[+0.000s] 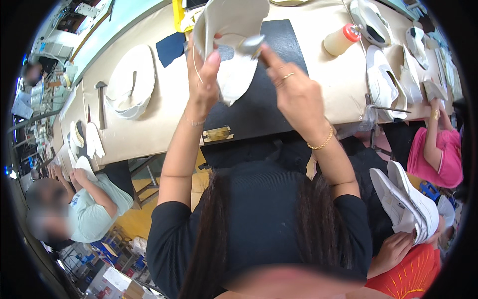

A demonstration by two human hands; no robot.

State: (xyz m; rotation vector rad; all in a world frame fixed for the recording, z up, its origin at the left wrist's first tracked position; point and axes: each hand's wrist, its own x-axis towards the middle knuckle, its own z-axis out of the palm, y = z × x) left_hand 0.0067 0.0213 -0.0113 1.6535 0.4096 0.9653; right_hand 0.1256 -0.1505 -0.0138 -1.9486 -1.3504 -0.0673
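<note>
A white shoe upper [234, 45] is held raised above the worktop [323, 79], over a black mat [259, 99] laid on the tan surface. The left hand [201, 74] is closed on the upper's left edge, the thumb pressed against the fingers with the material pinched between them. The right hand [294, 92] is set against the upper's right side; a small grey piece [253, 45] is pinched between its index fingertip and thumb, the remaining fingers curled in. A ring and a gold bracelet are worn on the right hand and wrist, a thin bracelet on the left wrist.

On the worktop to the left, a stack of white cut pieces [130, 82] and a hammer [101, 102] are noted, well apart from the hands. To the right, a bottle with a red cap [341, 40] is seen lying tilted, with further white uppers [386, 84] beside it. A finished white shoe [406, 202] is held by another person at lower right. Other people are seated at the left and at the right edge.
</note>
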